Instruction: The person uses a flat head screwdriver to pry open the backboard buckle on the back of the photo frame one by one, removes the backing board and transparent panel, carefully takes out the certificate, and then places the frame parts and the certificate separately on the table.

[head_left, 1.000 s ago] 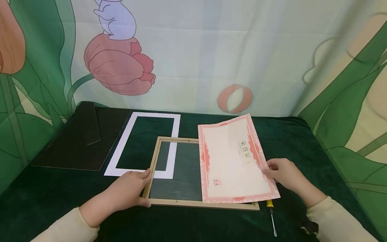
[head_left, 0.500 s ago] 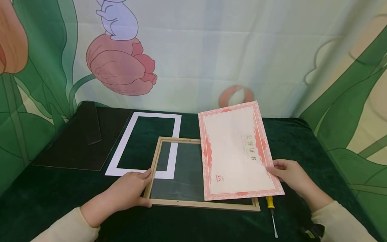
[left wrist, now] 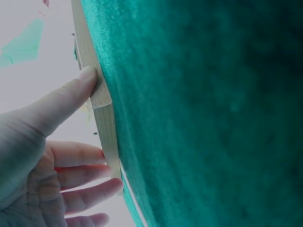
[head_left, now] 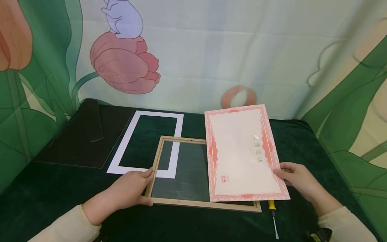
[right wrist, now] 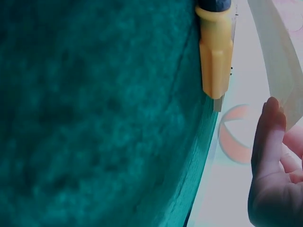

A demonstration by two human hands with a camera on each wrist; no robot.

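My left hand (head_left: pixel 133 188) touches the near left corner of a wooden picture frame (head_left: pixel 205 204). In the left wrist view, the thumb (left wrist: pixel 71 97) lies on one side of that corner and the straight fingers (left wrist: pixel 92 196) on the other. My right hand (head_left: pixel 297 178) pinches the right edge of a certificate (head_left: pixel 239 151) with a pink border, tilted up above the frame's right part. The sheet hides much of that part. Dark cloth and a white mat show through the frame's clear pane (head_left: pixel 184 178). In the right wrist view the hand (right wrist: pixel 274 165) holds the sheet's edge.
A white mat (head_left: pixel 113 168) lies partly under the frame. At the left is a black backing board (head_left: pixel 69 148) with its stand. A yellow-handled screwdriver (head_left: pixel 272 205) lies right of the frame, and a dark object (head_left: pixel 321 234) sits near the right sleeve. A printed curtain (head_left: pixel 193 50) hangs behind.
The certificate has lifted off the frame, tipped up and shifted rightward with my right hand. My left hand stays at the frame's corner. The view has shifted slightly.
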